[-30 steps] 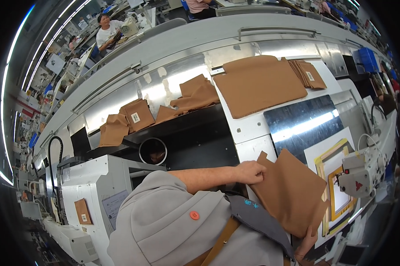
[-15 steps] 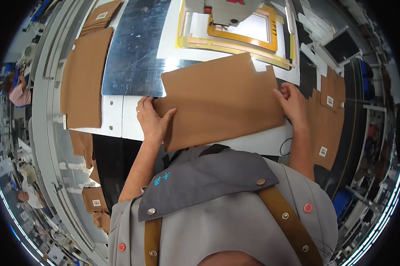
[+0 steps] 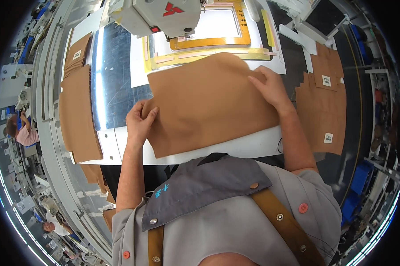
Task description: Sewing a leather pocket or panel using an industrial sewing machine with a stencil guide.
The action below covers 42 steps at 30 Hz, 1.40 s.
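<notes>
A brown fabric piece (image 3: 204,108) spans the white table before me, in front of an orange-and-yellow frame (image 3: 208,45) beneath a white machine head (image 3: 155,17). My left hand (image 3: 142,116) is closed on the fabric's left edge, thumb on top, with fingertips partly behind it. My right hand (image 3: 268,88) grips its upper right edge, thumb on top and fingers partly hidden. The fabric's upper right part is bent slightly up.
A metal plate (image 3: 111,75) lies left of the frame. Stacks of brown pieces (image 3: 78,115) sit at left, more labelled pieces (image 3: 319,111) at right. A monitor (image 3: 324,15) stands at back right, blue bins (image 3: 359,181) at far right, co-workers (image 3: 25,131) at far left.
The view has turned toward the machine. The fabric has moved from beside my body to across the table in front, and my right hand has moved up along its right edge.
</notes>
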Tool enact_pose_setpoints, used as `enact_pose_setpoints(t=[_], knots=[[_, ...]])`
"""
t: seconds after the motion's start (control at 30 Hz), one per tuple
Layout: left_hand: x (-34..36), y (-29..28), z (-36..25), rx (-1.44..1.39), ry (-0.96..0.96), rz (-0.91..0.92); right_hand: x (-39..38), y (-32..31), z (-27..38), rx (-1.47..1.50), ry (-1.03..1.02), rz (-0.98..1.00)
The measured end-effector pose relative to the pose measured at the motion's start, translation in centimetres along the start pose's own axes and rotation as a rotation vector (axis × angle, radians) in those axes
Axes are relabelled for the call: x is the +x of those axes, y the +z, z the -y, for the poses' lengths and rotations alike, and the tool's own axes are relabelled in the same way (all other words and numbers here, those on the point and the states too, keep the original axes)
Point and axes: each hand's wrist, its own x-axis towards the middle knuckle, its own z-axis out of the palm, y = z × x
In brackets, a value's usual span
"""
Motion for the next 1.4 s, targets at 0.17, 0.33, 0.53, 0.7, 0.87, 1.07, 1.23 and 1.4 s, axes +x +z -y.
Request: enact_pose_setpoints(t=[0.17, 0.33, 0.53, 0.7, 0.87, 1.07, 1.23, 1.4], knots=[[6.1, 2.4, -2.2, -0.114, -0.12, 0.062, 1.3, -1.8, -1.8, -0.054, 0.152, -0.011], [12.2, 3.4, -2.2, 0.083, -0.076, 0.035, 4.4, -2.0, -3.2, -0.071, 0.045, -0.141], [18.6, 4.7, -3.7, 0.267, 0.027, -0.068, 10.2, -2.4, -6.0, -0.178, -0.098, -0.233], [27.0, 4.2, 0.0, 0.748, 0.732, -0.207, 17.5, -2.7, -7.2, -0.216, -0.137, -0.239], [32.2, 2.0, 0.9, 0.719, 0.87, -0.176, 24.8, -2.9, -9.3, -0.253, -0.21, -0.319], [32.8, -1.8, 2.2, 0.66, 0.972, -0.115, 28.4, -3.1, -8.4, -0.261, -0.29, -0.43], [34.2, -4.7, 3.5, 0.6, 1.046, -0.077, 29.2, -2.5, -9.3, -0.279, -0.292, -0.447], [33.7, -7.3, 4.4, 0.654, 1.023, -0.142, 30.1, -1.7, -9.6, -0.287, -0.274, -0.473]])
